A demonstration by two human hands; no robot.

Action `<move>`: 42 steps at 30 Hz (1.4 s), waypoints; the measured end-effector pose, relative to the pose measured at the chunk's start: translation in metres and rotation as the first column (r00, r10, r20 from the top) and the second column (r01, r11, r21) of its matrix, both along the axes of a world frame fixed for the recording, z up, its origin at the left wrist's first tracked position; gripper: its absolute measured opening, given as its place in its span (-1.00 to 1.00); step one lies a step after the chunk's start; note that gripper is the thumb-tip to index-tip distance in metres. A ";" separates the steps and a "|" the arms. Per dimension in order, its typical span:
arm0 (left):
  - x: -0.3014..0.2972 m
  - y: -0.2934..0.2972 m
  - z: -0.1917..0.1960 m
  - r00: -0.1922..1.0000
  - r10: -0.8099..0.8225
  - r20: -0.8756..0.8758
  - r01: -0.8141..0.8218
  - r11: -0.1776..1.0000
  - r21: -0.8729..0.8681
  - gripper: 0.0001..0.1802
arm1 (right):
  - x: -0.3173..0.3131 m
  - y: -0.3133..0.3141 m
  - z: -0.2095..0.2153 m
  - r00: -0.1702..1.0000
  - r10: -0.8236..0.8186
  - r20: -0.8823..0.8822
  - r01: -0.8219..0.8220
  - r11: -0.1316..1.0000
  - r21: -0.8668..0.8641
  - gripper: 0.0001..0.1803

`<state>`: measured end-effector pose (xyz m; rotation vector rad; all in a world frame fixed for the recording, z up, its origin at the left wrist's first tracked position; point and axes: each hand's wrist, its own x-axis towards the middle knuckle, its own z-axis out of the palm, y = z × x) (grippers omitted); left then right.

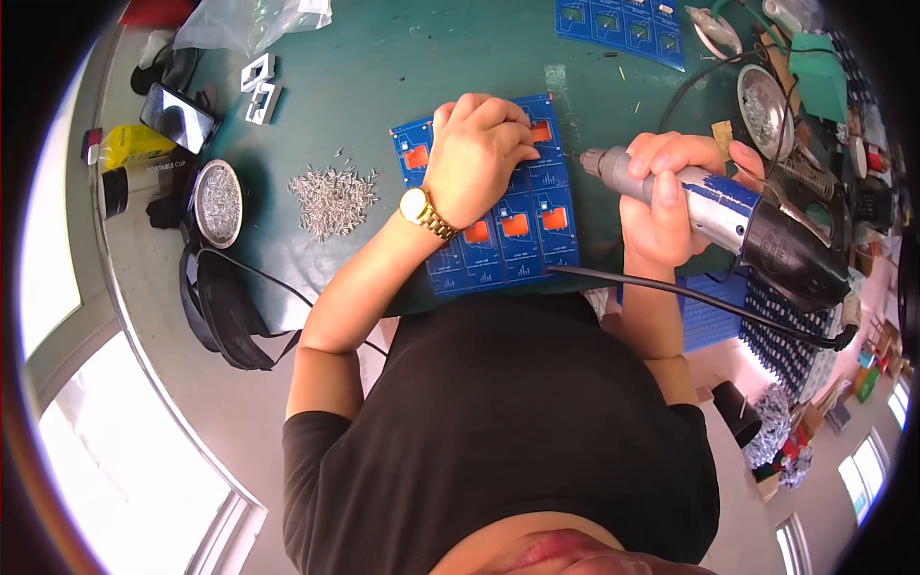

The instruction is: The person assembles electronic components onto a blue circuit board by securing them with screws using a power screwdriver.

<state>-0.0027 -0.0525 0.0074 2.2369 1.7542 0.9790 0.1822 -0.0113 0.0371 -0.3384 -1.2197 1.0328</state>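
My left hand (482, 144) rests palm down on a blue printed panel (494, 278), its fingers curled near an orange patch at the far right corner. Whatever those fingertips hold, if anything, is hidden. My right hand (676, 192) is wrapped round a corded hand-held power tool (724, 206) with a silver and blue body, a black rear end and a ribbed metal tip. That tip points left, just off the panel's right edge. Several orange pieces (516, 225) show in the panel's printed sections. Left of the panel lies a pile of small metal pins or screws (333, 201).
A bowl of small metal parts (219, 203) stands at the left, another bowl (764, 110) at the right. White blocks (261, 88) and a phone (178, 117) lie far left. Another blue panel (623, 31) is at the back. The tool's black cable (700, 295) crosses before me.
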 end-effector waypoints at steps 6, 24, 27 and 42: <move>0.003 -0.001 0.003 0.999 -0.043 -0.016 0.043 0.999 0.007 -0.88 | -0.007 0.003 0.003 0.988 0.082 -0.134 -0.076 0.996 0.054 -0.33; -0.009 0.003 -0.002 0.979 -0.095 0.179 0.108 0.992 -0.066 -0.88 | -0.018 0.001 0.000 0.965 0.245 -0.098 -0.241 0.969 0.046 -0.31; -0.009 0.002 -0.002 0.981 -0.082 0.174 0.096 0.993 -0.069 -0.88 | -0.017 0.004 -0.001 0.965 0.257 0.056 -0.261 0.960 0.098 -0.31; -0.103 -0.051 0.019 0.820 0.511 -0.258 -0.542 0.838 -0.063 -0.73 | -0.040 0.004 0.014 0.928 0.268 0.259 -0.302 0.948 0.101 -0.27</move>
